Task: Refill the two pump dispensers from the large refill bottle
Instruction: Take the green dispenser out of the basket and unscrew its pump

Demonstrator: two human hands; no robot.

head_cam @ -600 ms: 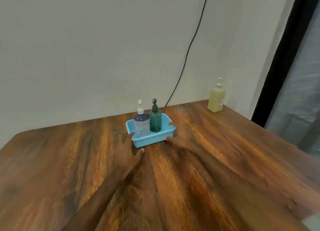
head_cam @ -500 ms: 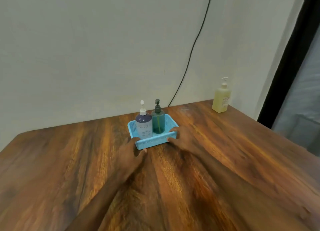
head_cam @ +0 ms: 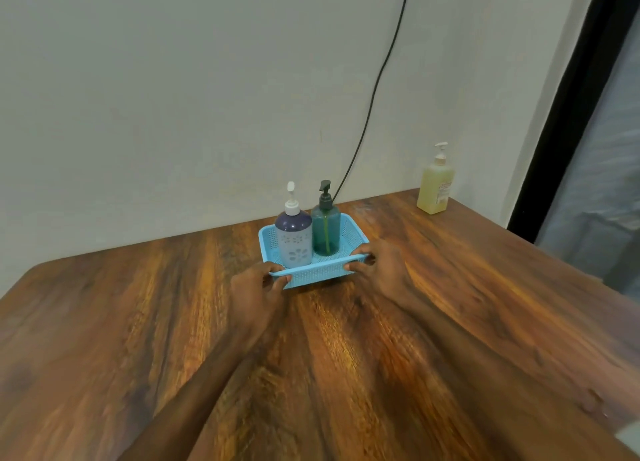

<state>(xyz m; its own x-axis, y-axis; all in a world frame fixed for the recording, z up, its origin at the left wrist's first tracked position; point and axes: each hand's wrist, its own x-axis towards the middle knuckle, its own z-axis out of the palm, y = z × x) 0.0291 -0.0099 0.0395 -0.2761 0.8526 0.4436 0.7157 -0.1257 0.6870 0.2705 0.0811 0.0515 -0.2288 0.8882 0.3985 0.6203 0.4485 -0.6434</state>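
Inside the blue basket (head_cam: 317,271) two pump dispensers stand upright and side by side, touching or very nearly so: a purple dispenser (head_cam: 293,241) with a white pump and a pale flower print on the basket's left side, and a green dispenser (head_cam: 325,230) with a dark pump to its right, a little further back. Both of the person's hands are at the basket's near edge. The left hand (head_cam: 254,287) grips the near left corner, thumb lying along the top of the rim and fingers curled against the outer wall. The right hand (head_cam: 379,270) grips the near right corner the same way, its fingers bent round the rim. The basket sits on a dark wooden table (head_cam: 346,374), close to the table's far edge. Well off to the basket's right, at the table's back corner, a yellow bottle (head_cam: 435,190) with a white pump stands on its own. Behind the basket a pale wall (head_cam: 173,97) rises, with a black cable (head_cam: 377,80) running down it to a spot just behind the green dispenser.
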